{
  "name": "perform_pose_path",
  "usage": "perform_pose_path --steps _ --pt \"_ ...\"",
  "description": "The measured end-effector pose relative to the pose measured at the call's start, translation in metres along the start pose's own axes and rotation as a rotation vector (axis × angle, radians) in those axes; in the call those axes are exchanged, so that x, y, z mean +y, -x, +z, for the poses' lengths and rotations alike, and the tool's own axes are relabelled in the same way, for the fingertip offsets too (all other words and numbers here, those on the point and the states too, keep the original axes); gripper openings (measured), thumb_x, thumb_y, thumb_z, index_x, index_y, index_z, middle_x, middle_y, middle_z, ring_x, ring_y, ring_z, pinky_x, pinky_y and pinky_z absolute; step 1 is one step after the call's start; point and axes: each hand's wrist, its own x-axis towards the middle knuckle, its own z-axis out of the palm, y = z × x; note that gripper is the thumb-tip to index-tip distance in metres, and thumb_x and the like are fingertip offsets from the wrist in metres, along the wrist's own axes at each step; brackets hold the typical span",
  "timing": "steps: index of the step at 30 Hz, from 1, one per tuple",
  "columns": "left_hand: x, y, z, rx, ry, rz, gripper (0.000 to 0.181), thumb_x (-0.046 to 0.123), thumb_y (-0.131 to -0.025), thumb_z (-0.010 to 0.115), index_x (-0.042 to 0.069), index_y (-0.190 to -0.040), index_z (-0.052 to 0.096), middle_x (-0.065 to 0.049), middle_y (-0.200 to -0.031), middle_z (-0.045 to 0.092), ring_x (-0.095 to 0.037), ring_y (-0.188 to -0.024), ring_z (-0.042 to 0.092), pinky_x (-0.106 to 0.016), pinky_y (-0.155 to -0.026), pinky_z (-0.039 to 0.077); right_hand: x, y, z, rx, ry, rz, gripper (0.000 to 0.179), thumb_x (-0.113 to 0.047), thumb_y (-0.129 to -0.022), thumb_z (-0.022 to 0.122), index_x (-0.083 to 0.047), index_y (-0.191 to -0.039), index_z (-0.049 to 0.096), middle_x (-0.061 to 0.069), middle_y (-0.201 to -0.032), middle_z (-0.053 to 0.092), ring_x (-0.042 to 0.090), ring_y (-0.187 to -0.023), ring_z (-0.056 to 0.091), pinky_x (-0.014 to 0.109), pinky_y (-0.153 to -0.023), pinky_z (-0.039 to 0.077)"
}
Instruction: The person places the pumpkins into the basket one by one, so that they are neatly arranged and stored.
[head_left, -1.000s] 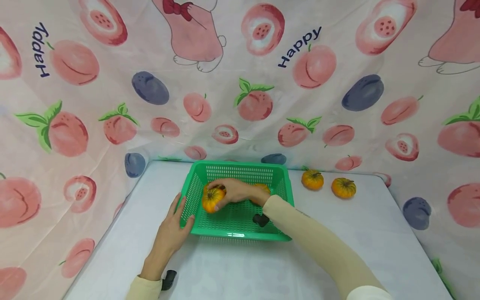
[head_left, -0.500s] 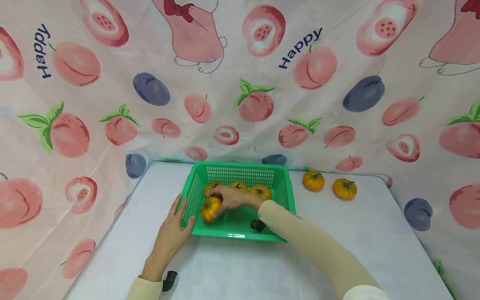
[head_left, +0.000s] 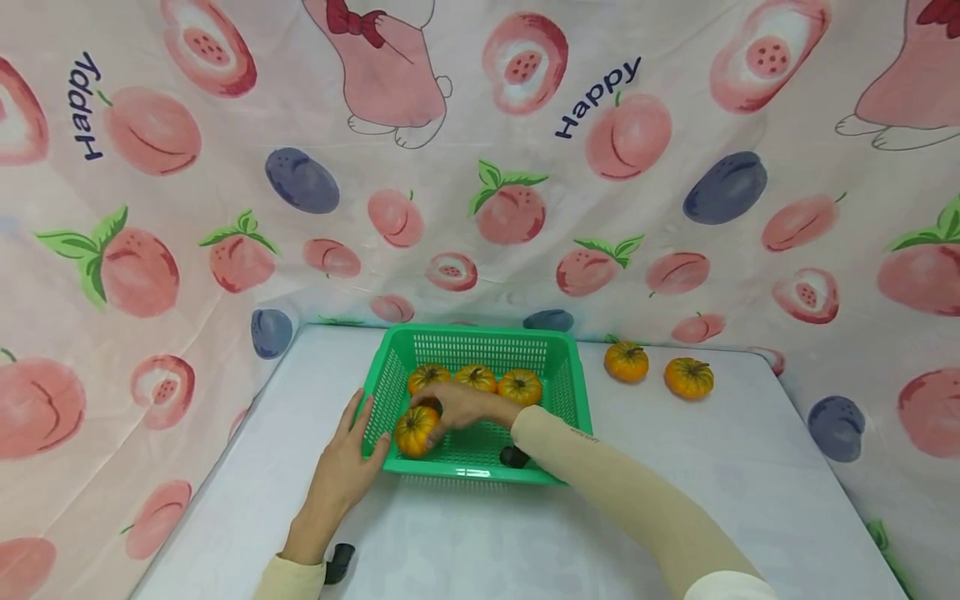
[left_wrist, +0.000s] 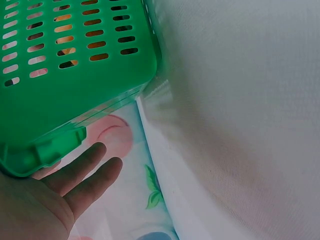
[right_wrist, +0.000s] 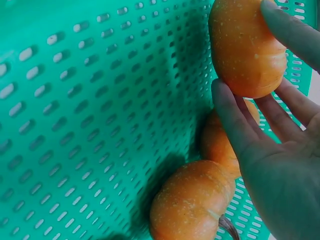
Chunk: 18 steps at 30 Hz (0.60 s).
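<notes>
A green perforated plastic basket (head_left: pixel 480 472) stands on the white table. Inside its front-left corner my right hand (head_left: pixel 459 403) grips a small orange pumpkin (head_left: pixel 415 433), fingers and thumb spread around its sides. In the right wrist view this pumpkin (right_wrist: pixel 245 50) sits between thumb and fingers, close over the basket floor. Behind it, three more pumpkins (head_left: pixel 521 387) line the back of the basket. At the left rim rests my left hand (head_left: pixel 347 462), its fingers straight along the outside and the thumb near the front-left corner. The left wrist view shows two straight fingers (left_wrist: pixel 95 187) beside the basket's rim.
Right of the basket lie two further pumpkins (head_left: pixel 689 378) on the white table (head_left: pixel 712 483). A fruit-patterned cloth (head_left: pixel 480 200) hangs behind and along the sides of the table. Each wrist bears a small black camera (head_left: pixel 340 563).
My right hand has moved the gripped pumpkin toward the basket's front-left corner. The pumpkins at the back have come into fuller view. My left hand has stayed at the rim.
</notes>
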Motion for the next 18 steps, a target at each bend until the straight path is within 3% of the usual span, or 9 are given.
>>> perform_pose_path --steps 6,18 --pt "-0.0001 0.0006 -0.0003 0.0 0.004 0.0 0.069 0.032 -0.097 0.058 0.008 -0.155 0.03 -0.008 -0.165 0.019 -0.045 -0.119 0.059 -0.057 -0.088 0.052 0.0005 -0.002 0.003 -0.018 0.006 0.012 0.07 -0.026 -0.076 0.086 -0.016 -0.138 0.055 0.0 -0.142 0.056 0.017 -0.131 0.052 0.031 -0.109 0.042" --pt "-0.0028 0.0007 0.0017 0.021 0.001 0.012 0.067 0.036 -0.098 0.055 0.009 -0.155 0.031 -0.007 -0.165 0.021 -0.044 -0.118 0.06 -0.057 -0.088 0.053 0.0009 -0.0033 0.0052 -0.03 0.108 0.009 0.068 -0.022 -0.079 0.084 -0.02 -0.14 0.053 -0.002 -0.144 0.054 0.018 -0.133 0.051 0.035 -0.11 0.042"
